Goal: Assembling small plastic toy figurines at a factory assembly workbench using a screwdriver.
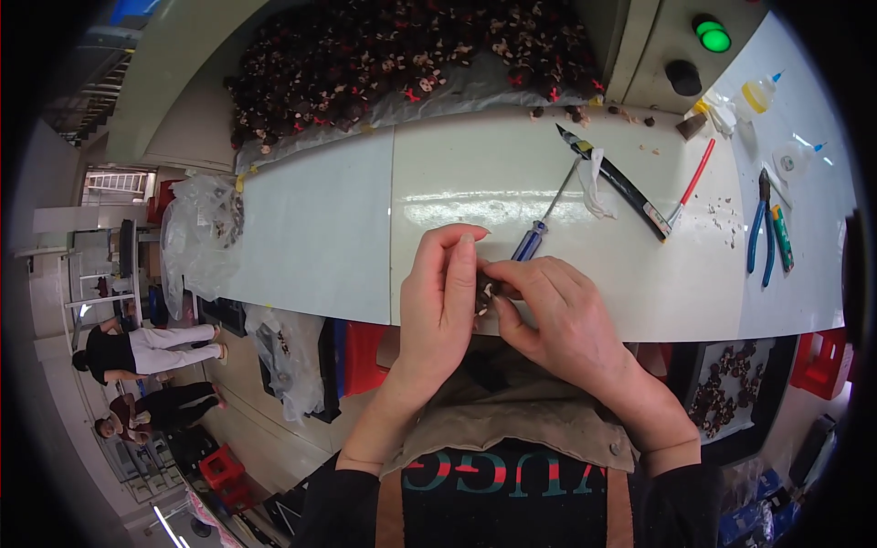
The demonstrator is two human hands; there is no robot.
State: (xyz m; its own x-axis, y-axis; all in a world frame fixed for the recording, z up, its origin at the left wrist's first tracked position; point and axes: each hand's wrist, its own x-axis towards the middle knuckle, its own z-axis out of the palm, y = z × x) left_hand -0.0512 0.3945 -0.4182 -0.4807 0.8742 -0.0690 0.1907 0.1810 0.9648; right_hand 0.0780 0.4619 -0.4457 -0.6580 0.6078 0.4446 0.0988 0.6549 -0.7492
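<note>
Just above the front edge of the white table, my two hands meet around a small dark-brown and cream moulded piece (485, 290). My left hand (440, 290) grips its left side, thumb and index finger raised near each other. From the right, my right hand (565, 306) pinches the same piece between thumb and fingers. Much of the piece is hidden by the fingers. Right behind my hands lies a screwdriver (530, 243) with a blue handle. A black utility knife (628, 194) rests beyond it, with a crumpled white strip (596, 187) beside it.
A large heap of small brown, cream and red pieces (402, 64) lies on plastic sheeting at the back. Pliers (758, 233), a green tube (782, 239), a red-handled tool (698, 173) and a yellow-banded bottle (756, 95) are to the right. A plastic bag (196, 242) hangs at the left edge.
</note>
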